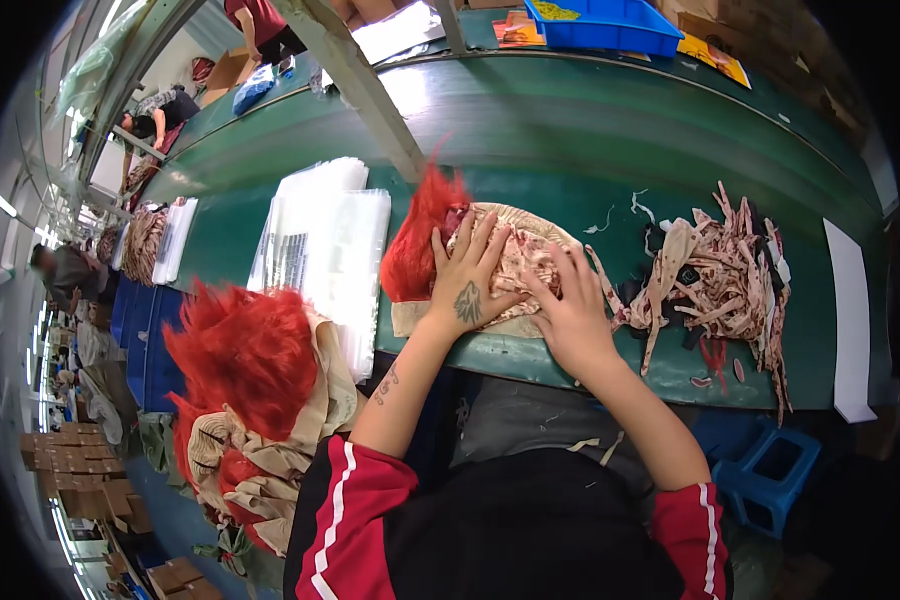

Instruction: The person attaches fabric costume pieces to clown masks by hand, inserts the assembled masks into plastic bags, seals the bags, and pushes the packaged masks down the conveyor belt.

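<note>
A beige fabric cap (pixel 525 230) with reddish spots and a tuft of red hair (pixel 410 265) on its left side lies flat on the green table (pixel 530 352) in front of me. My left hand (pixel 467 285) rests on it with fingers spread, close to the hair. Against the cap's right part lies my right hand (pixel 575 315), its fingers apart. Neither hand grips anything. Part of the cap is hidden beneath my hands.
Clear plastic bags (pixel 315 240) lie to the left, near a pile of red-haired caps (pixel 250 365). On the right are a heap of spotted fabric strips (pixel 725 265) and a white strip (pixel 850 320). A blue tray (pixel 605 37) stands across the table; a post (pixel 355 85) rises behind.
</note>
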Action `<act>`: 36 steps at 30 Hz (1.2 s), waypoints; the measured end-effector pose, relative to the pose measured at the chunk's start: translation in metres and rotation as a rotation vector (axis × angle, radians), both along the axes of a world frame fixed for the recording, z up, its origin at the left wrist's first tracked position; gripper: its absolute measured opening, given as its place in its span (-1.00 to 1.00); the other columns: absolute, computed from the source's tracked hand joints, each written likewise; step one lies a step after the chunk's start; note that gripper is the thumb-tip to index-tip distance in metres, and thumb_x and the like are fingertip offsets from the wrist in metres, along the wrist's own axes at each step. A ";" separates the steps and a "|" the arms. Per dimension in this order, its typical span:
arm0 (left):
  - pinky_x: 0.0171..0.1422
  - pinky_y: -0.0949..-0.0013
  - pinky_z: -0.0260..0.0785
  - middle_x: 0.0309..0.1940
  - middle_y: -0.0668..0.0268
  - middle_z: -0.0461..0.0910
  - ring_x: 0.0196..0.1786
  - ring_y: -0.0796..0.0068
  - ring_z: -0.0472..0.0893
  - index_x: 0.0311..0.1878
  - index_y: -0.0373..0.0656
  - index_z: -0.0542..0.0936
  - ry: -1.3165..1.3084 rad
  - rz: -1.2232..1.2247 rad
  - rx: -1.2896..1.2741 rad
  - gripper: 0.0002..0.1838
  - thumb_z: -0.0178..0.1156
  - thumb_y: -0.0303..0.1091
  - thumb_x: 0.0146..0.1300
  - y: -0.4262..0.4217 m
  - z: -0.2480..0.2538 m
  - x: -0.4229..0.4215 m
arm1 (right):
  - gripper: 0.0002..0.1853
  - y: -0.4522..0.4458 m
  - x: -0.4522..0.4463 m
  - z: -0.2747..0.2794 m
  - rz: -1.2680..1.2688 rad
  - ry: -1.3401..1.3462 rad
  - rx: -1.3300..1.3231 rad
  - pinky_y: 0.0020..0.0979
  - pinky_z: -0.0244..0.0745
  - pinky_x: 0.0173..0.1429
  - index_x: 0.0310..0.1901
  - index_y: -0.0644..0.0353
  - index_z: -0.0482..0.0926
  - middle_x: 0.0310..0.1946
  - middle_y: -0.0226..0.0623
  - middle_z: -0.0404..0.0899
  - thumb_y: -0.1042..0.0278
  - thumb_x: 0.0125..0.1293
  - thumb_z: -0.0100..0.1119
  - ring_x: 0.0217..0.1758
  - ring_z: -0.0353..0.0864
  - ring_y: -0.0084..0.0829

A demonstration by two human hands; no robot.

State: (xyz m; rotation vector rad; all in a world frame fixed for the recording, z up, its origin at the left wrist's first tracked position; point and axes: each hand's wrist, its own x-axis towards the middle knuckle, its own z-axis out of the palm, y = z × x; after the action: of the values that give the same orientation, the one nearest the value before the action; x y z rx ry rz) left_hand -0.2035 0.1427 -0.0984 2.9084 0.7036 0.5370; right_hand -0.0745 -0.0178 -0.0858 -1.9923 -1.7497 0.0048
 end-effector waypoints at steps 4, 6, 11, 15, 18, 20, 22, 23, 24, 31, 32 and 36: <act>0.47 -0.50 -0.42 0.52 0.14 0.11 0.59 -0.04 -0.06 0.50 0.00 0.21 0.051 -0.018 -0.016 0.00 0.38 0.10 -0.02 -0.011 0.023 -0.008 | -0.43 -0.020 0.004 0.033 -0.025 0.130 0.154 0.04 0.12 0.47 0.21 0.06 0.54 0.42 0.00 0.15 0.35 0.09 0.40 0.50 0.05 0.14; 0.51 -0.42 -0.47 0.54 0.15 0.09 0.60 -0.03 -0.05 0.50 -0.04 0.22 0.073 -0.007 -0.046 0.00 0.41 0.04 -0.01 -0.017 0.041 -0.013 | -0.51 -0.030 0.012 0.037 -0.009 0.207 0.223 -0.01 0.12 0.47 0.15 0.15 0.57 0.40 0.01 0.19 0.39 0.12 0.35 0.47 0.10 0.13; 0.57 -0.14 -0.21 0.47 0.06 0.22 0.55 -0.03 0.11 0.44 -0.15 0.30 -0.118 -0.105 -0.261 -0.14 0.38 -0.14 0.05 -0.002 0.072 -0.046 | -0.72 -0.066 0.045 0.013 -0.202 0.318 0.322 -0.15 0.29 0.33 -0.04 0.23 0.63 0.18 -0.11 0.45 0.49 0.19 0.24 0.28 0.38 -0.07; 0.39 0.05 0.24 0.23 -0.05 0.46 0.30 -0.11 0.41 0.27 -0.32 0.42 -0.328 0.198 -0.050 -0.35 0.30 -0.33 0.08 0.056 0.046 -0.083 | -0.86 -0.092 0.067 -0.018 -0.279 0.294 0.457 -0.24 0.41 0.18 -0.13 0.34 0.58 -0.03 -0.11 0.55 0.57 0.28 0.15 0.05 0.53 -0.12; 0.44 -0.04 0.18 0.33 -0.08 0.35 0.36 -0.14 0.32 0.34 -0.36 0.34 -0.021 0.616 0.075 -0.26 0.31 -0.18 0.15 0.087 0.010 -0.116 | -0.88 -0.103 0.071 -0.035 -0.298 0.328 0.440 -0.25 0.41 0.15 -0.16 0.35 0.57 -0.08 -0.10 0.55 0.58 0.29 0.12 0.03 0.53 -0.13; 0.46 -0.41 -0.09 0.44 -0.01 0.24 0.48 -0.14 0.18 0.42 -0.21 0.29 0.387 0.811 0.025 -0.22 0.20 0.06 0.25 0.081 0.006 -0.123 | -0.89 -0.099 0.074 -0.042 -0.317 0.436 0.400 -0.25 0.41 0.14 -0.17 0.34 0.56 -0.10 -0.10 0.54 0.59 0.30 0.10 -0.01 0.53 -0.11; 0.47 -0.45 -0.17 0.46 0.05 0.23 0.52 -0.07 0.15 0.40 -0.16 0.34 0.447 0.781 0.053 -0.24 0.14 0.15 0.28 0.076 0.015 -0.131 | -0.90 -0.100 0.075 -0.044 -0.298 0.369 0.370 -0.24 0.40 0.12 -0.18 0.35 0.54 -0.11 -0.10 0.52 0.60 0.30 0.09 -0.02 0.52 -0.12; 0.48 -0.43 -0.17 0.46 0.07 0.23 0.52 -0.02 0.15 0.39 -0.16 0.36 0.427 0.795 0.067 -0.24 0.12 0.18 0.28 0.076 0.021 -0.136 | -0.90 -0.099 0.075 -0.043 -0.268 0.379 0.387 -0.24 0.40 0.12 -0.18 0.35 0.54 -0.11 -0.10 0.52 0.60 0.30 0.09 -0.02 0.52 -0.12; 0.50 -0.40 -0.18 0.46 0.09 0.24 0.52 0.03 0.16 0.37 -0.16 0.37 0.408 0.804 0.075 -0.25 0.10 0.21 0.29 0.076 0.027 -0.141 | -0.91 -0.099 0.076 -0.043 -0.272 0.385 0.373 -0.24 0.40 0.13 -0.19 0.37 0.53 -0.11 -0.10 0.52 0.60 0.30 0.08 -0.02 0.52 -0.12; 0.51 -0.34 -0.20 -0.09 0.23 0.70 0.17 0.18 0.56 -0.05 -0.03 0.71 0.841 0.946 0.025 -0.63 0.13 -0.02 0.26 0.082 0.069 -0.208 | -0.92 -0.102 0.080 -0.048 -0.263 0.423 0.343 -0.23 0.39 0.12 -0.21 0.38 0.51 -0.15 -0.10 0.51 0.60 0.28 0.06 -0.03 0.51 -0.13; 0.50 -0.35 -0.20 -0.06 0.23 0.69 0.19 0.19 0.54 -0.05 -0.01 0.72 0.890 0.999 0.040 -0.66 0.08 -0.10 0.28 0.080 0.076 -0.218 | -0.92 -0.103 0.080 -0.048 -0.260 0.436 0.340 -0.23 0.39 0.12 -0.22 0.38 0.51 -0.15 -0.11 0.51 0.61 0.26 0.07 -0.04 0.51 -0.13; 0.47 -0.34 -0.13 0.13 0.31 0.60 0.24 0.28 0.51 -0.01 0.03 0.71 0.942 1.140 0.048 -0.65 -0.02 -0.21 0.29 0.059 0.094 -0.274 | -0.91 -0.103 0.082 -0.049 -0.248 0.461 0.346 -0.23 0.39 0.11 -0.24 0.38 0.51 -0.17 -0.11 0.51 0.62 0.23 0.07 -0.05 0.51 -0.13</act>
State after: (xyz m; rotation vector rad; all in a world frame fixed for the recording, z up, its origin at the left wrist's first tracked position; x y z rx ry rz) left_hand -0.4773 0.2019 -0.0043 2.3488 2.4293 -0.8814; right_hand 0.0079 -0.1211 -0.1352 -1.7648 -1.1250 0.0692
